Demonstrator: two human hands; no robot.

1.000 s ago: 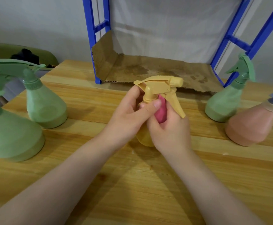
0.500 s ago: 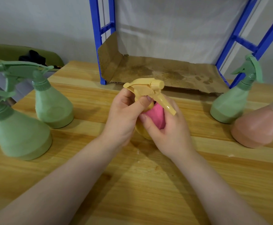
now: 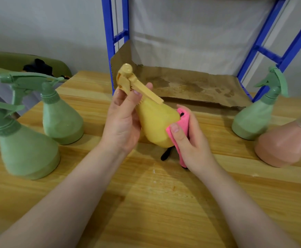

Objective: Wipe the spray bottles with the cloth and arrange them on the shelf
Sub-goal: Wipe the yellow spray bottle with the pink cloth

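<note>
The left hand (image 3: 123, 122) has its fingers curled around the neck of the yellow spray bottle (image 3: 155, 122), holding it tilted above the wooden table (image 3: 155, 203) with the trigger head up and to the left. The right hand (image 3: 191, 142) pinches the pink cloth (image 3: 180, 126) between thumb and fingers, pressing it against the yellow bottle's lower right side. No label or writing is legible on any bottle. Left of the yellow bottle stand two green spray bottles (image 3: 62, 119) (image 3: 26, 149); to its right stand a third green bottle (image 3: 253, 117) and a pink bottle (image 3: 285, 145), whose head is cut off by the frame edge. Behind it, the blue shelf (image 3: 108, 42) holds what appears to be stained cardboard (image 3: 191, 85).
</note>
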